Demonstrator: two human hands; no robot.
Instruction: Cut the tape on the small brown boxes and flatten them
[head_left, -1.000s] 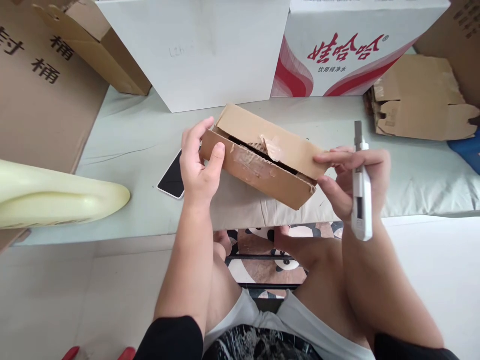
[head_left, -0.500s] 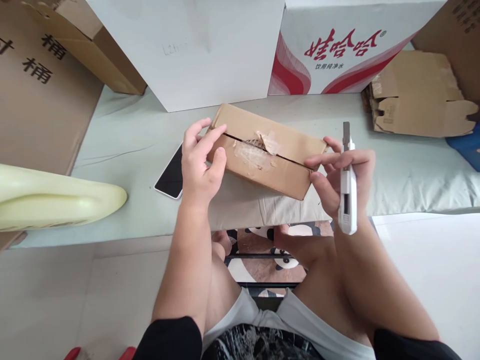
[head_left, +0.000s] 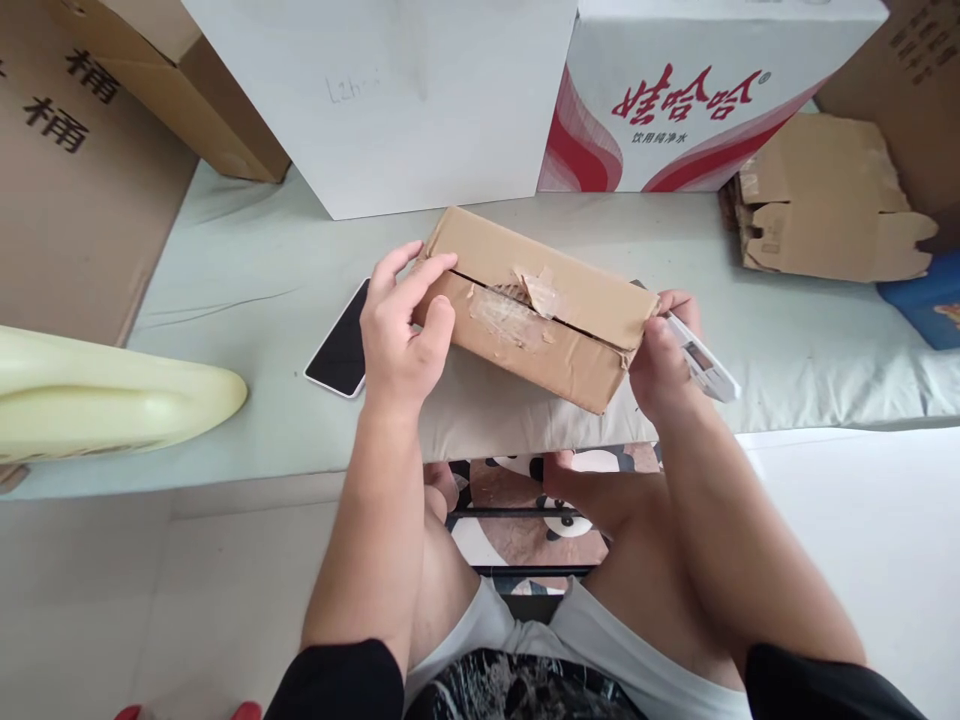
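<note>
A small brown cardboard box lies slanted on the cloth-covered surface, its lengthwise seam upward and torn clear tape over the middle. My left hand grips the box's left end, fingertips on top near the seam and thumb on the near side. At the right end, my right hand is closed around a white utility knife, its fingers against the box's corner. The knife's handle sticks out to the right of the hand; its blade is mostly hidden behind the box and fingers.
A phone lies left of my left hand. Behind stand a large white box and a white-and-red carton. Flattened cardboard rests at the right. A pale yellow rounded object juts in from the left.
My right hand has turned at the box's right end, swinging the knife from upright to pointing behind the box. My left hand keeps its hold, and the box has barely shifted.
</note>
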